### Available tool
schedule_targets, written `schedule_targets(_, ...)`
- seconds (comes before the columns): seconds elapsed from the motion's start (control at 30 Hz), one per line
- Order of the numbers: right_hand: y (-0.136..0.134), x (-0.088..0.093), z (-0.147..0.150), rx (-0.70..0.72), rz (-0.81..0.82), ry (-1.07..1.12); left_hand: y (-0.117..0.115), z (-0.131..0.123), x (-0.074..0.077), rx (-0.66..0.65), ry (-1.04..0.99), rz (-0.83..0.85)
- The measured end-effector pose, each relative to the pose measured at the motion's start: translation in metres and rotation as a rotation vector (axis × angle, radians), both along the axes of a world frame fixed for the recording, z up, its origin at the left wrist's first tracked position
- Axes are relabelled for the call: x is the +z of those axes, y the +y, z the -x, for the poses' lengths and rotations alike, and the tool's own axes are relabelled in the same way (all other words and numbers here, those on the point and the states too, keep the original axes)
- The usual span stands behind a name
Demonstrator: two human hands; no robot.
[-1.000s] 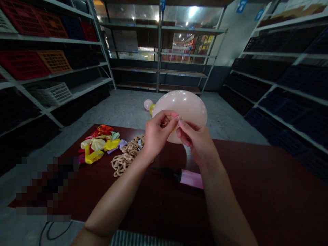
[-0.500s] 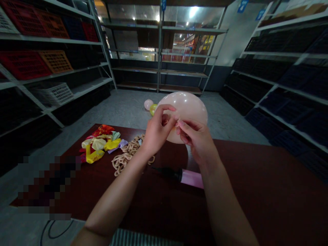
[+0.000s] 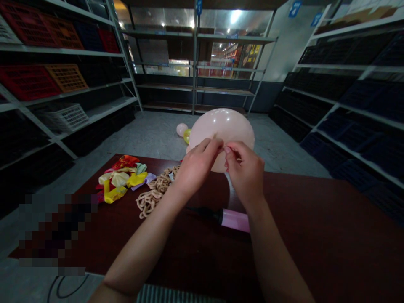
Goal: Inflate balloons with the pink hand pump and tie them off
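An inflated pale pink balloon (image 3: 221, 126) floats above the dark red table (image 3: 315, 235), held at its neck by both my hands. My left hand (image 3: 197, 166) is closed, fingers pinched on the balloon's neck from the left. My right hand (image 3: 246, 170) is closed too, pinching the neck from the right; the fingertips of both hands meet. The neck itself is mostly hidden by my fingers. Below my hands a pink hand pump (image 3: 232, 219) with a black nozzle lies on the table.
A pile of flat coloured balloons (image 3: 123, 179) and a beige plastic chain (image 3: 154, 194) lie at the table's left. Two small inflated balloons (image 3: 184, 131) rest on the grey floor beyond. Metal shelving with crates stands on both sides and at the back.
Both hands have shifted slightly up and closer together on the balloon's neck; my right hand has turned so its knuckles face me. The balloon has risen a little.
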State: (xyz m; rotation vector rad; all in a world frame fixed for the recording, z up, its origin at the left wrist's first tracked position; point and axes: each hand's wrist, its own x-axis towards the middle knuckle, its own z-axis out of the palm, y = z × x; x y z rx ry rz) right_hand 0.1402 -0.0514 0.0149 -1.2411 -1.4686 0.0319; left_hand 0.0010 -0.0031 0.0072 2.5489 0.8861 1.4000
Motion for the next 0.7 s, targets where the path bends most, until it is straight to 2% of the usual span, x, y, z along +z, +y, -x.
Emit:
schedule_targets(0.17, 0.001, -0.001, 0.0, -0.019, -0.047, -0.122, 0.004, 0.0, 0.003, -0.119, -0.163, 0.066)
schedule_targets(0.47, -0.006, 0.002, 0.002, -0.031, -0.104, -0.356, 0.011, -0.001, 0.001, -0.319, -0.41, 0.431)
schedule_targets(0.57, -0.007, 0.004, 0.002, 0.004, -0.089, -0.343, 0.011, -0.001, 0.001, -0.352, -0.439, 0.462)
schedule_targets(0.7, -0.005, 0.004, -0.001, 0.085, -0.043, -0.173, 0.007, 0.005, 0.005, -0.409, -0.359, 0.457)
